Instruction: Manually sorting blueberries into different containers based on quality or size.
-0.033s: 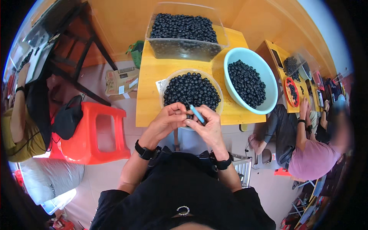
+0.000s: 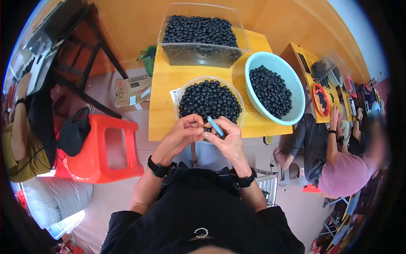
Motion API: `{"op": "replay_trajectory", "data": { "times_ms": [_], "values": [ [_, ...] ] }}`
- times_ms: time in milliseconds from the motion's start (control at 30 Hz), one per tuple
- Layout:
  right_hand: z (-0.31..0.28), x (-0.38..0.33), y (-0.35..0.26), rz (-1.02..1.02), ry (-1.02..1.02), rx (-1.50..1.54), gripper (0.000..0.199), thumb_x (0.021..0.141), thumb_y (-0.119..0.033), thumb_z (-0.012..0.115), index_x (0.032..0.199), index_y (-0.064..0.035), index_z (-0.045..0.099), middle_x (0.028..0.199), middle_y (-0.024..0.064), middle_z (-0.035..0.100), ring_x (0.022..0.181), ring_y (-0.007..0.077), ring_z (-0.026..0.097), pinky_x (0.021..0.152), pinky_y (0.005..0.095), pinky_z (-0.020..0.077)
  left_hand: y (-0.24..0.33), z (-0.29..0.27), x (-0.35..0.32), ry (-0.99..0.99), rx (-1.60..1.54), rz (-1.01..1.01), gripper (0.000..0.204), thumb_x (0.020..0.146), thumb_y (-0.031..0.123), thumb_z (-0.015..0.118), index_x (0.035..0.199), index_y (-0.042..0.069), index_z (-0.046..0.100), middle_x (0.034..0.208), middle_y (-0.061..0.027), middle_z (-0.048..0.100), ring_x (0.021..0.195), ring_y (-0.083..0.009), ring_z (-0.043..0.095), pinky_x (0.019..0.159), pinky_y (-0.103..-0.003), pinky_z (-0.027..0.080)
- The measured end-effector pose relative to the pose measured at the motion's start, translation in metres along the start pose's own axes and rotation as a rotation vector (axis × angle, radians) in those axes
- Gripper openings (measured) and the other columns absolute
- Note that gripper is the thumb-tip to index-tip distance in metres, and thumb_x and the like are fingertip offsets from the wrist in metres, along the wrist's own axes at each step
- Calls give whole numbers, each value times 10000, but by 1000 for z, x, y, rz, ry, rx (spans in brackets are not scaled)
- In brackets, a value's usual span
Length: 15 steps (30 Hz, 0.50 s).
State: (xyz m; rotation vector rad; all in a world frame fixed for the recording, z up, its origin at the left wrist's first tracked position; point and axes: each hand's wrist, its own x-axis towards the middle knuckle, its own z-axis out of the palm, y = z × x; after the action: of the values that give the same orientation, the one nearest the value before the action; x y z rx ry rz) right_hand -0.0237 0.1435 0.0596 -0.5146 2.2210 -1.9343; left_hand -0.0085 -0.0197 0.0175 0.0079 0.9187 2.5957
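Above the near rim of a round clear tub [image 2: 241, 111] full of black beads [image 2: 209, 99], my two hands meet at the fingertips. My left hand [image 2: 186, 130] pinches a small dark bead [image 2: 206, 129], mostly hidden by the fingers. A slim tool with a light-blue handle [image 2: 215, 126] lies in the grip of my right hand [image 2: 229, 137], its handle slanting across the fingers. The tool's working end is too small to make out. Thumb and index finger of my right hand also close in on the bead, so both hands are around it.
On the yellow table [image 2: 163, 122], a large clear box [image 2: 198, 56] of black beads stands at the back. A light-blue basin [image 2: 298, 111] of beads is at the right. A red stool [image 2: 99, 161] stands left; people sit on both sides, at a second table [image 2: 302, 55] on the right.
The bead is now more hidden between the fingers, and the blue handle is slightly shifted in my right hand. The whole view has moved a little; both grips stay the same.
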Motion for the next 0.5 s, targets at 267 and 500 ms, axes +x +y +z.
{"op": "replay_trajectory", "data": {
  "times_ms": [267,500],
  "values": [
    [-2,-6,8,129,-37,213,93,753,-64,701,821,-24,652,716,-41,519,635,25,437,546,188,337,5,-2,-6,-41,13,-83,171,794,31,656,897,71,525,834,-3,595,721,-104,604,683,-225,501],
    [-2,-11,-1,111,-45,166,124,759,-60,698,861,-23,637,695,-54,551,637,14,467,566,179,377,-2,3,-7,-16,2,-37,162,799,48,659,905,67,538,845,-12,607,699,-104,612,664,-211,503]
  ]
}}
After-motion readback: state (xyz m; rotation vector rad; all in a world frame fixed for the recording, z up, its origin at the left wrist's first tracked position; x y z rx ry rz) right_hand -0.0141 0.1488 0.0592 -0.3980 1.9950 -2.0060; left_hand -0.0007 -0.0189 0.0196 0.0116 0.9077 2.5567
